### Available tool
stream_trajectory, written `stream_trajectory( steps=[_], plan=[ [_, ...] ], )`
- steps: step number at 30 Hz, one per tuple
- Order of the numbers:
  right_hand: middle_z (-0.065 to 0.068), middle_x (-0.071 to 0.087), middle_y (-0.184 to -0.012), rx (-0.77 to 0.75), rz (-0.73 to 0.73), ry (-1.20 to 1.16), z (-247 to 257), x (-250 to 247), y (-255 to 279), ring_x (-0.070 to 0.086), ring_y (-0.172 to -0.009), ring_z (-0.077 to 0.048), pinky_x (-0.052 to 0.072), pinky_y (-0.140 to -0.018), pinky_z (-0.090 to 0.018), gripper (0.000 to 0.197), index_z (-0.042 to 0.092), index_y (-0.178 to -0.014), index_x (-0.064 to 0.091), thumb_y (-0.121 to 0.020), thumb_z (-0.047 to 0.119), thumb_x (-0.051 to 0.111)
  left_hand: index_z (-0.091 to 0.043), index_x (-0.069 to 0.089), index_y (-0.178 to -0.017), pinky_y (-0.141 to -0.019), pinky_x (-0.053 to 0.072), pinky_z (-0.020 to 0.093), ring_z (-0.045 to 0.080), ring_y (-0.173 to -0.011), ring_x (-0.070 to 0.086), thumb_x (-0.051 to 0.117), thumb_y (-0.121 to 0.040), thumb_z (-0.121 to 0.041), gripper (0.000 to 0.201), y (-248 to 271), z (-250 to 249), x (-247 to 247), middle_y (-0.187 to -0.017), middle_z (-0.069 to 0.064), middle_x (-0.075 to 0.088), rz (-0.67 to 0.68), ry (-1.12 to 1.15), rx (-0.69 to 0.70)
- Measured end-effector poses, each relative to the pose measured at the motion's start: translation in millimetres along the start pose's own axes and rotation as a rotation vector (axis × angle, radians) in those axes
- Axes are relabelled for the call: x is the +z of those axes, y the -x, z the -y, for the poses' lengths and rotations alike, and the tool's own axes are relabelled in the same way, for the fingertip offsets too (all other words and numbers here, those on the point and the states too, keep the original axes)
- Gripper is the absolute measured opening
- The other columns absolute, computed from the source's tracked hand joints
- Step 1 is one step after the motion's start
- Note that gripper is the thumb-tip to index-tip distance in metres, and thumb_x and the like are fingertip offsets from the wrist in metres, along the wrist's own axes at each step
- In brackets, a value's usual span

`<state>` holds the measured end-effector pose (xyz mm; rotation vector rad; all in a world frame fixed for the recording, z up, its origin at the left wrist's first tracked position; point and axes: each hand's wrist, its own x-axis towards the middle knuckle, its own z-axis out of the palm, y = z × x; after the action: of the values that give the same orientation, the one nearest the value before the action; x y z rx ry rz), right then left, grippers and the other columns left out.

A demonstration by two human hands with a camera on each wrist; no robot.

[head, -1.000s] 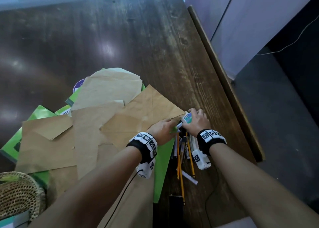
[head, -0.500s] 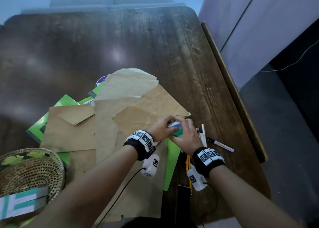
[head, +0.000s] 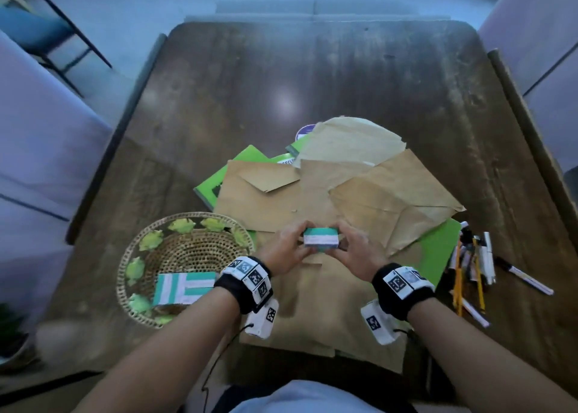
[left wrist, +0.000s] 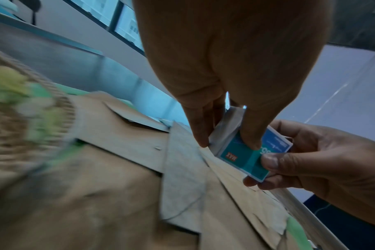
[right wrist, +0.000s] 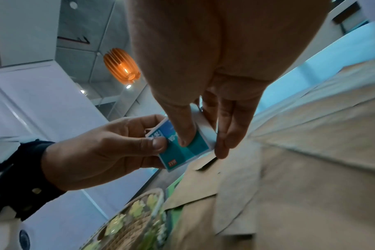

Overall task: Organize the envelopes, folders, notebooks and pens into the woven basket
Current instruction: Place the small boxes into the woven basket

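Note:
Both hands hold a small teal-and-white box just above the pile of brown envelopes. My left hand pinches its left end, my right hand its right end. The left wrist view shows the left hand with thumb and fingers on the box. In the right wrist view the right hand pinches the same box. The woven basket lies to the left and holds teal-and-white boxes. Pens and pencils lie at the right.
Green folders stick out from under the envelopes, and another green folder shows beside the pens. A loose marker lies near the table's right edge. Pale chairs stand on both sides.
Both hands have carried the box from beside the pens leftward over the envelopes. The head view has swung left, so the whole basket now shows.

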<state>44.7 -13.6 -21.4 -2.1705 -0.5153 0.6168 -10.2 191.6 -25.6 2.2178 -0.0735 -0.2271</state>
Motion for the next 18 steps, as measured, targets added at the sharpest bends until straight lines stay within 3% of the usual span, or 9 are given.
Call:
stream_trajectory(
  steps=[4,7,9,12,15,18],
  plan=[
    [0.006,0.061,-0.093,-0.05,0.083,-0.01,44,73,-13,0.061,-0.071,0.01,0.043,-0.063,-0.006,0.037,0.014,-0.114,0.058,-0.083,0.011,0.077,-0.015,0.06,-0.115,-0.08,0.051,0.024,0.013,-0.09,0.063,0.074,-0.087,-0.023,0.033,57,50,-48,-0.103,-0.001,0.065,0.019,0.023,-0.042],
    [0.006,0.064,-0.1,-0.092,0.144,0.011,74,123,-23,0.064,-0.081,-0.005,0.054,-0.071,-0.024,0.04,0.022,-0.121,0.054,-0.085,0.019,0.073,-0.016,0.059,-0.113,-0.073,0.045,0.013,0.009,-0.084,0.06,0.075,-0.087,-0.023,0.031,96,81,-81,-0.098,-0.004,0.064,-0.019,-0.02,-0.084],
    [0.004,0.064,-0.103,-0.104,0.189,0.028,95,152,-29,0.063,-0.083,-0.01,0.055,-0.076,-0.031,0.041,0.024,-0.123,0.052,-0.086,0.019,0.07,-0.017,0.059,-0.11,-0.072,0.044,0.014,0.009,-0.083,0.059,0.075,-0.086,-0.026,0.03,122,101,-99,-0.097,-0.005,0.063,-0.044,-0.057,-0.094],
    [0.001,0.058,-0.11,-0.147,0.243,0.079,125,194,-40,0.056,-0.089,-0.012,0.05,-0.081,-0.03,0.041,0.022,-0.126,0.052,-0.087,0.017,0.066,-0.022,0.056,-0.104,-0.073,0.049,0.026,0.009,-0.083,0.058,0.074,-0.085,-0.034,0.028,158,133,-122,-0.093,-0.007,0.059,-0.066,-0.093,-0.131],
    [0.0,0.051,-0.129,-0.142,0.308,0.118,150,231,-49,0.054,-0.109,-0.015,0.045,-0.095,-0.029,0.054,0.021,-0.14,0.046,-0.089,0.019,0.063,-0.022,0.053,-0.098,-0.07,0.05,0.032,0.01,-0.079,0.057,0.073,-0.083,-0.036,0.028,187,157,-136,-0.09,-0.006,0.057,-0.12,-0.119,-0.242],
    [-0.001,0.052,-0.134,-0.109,0.377,0.155,169,254,-53,0.056,-0.112,-0.019,0.048,-0.095,-0.034,0.057,0.025,-0.145,0.04,-0.093,0.028,0.063,-0.028,0.054,-0.109,-0.066,0.05,0.023,0.003,-0.076,0.06,0.072,-0.089,-0.032,0.028,213,169,-143,-0.09,-0.01,0.06,-0.158,-0.048,-0.354]
  ],
)
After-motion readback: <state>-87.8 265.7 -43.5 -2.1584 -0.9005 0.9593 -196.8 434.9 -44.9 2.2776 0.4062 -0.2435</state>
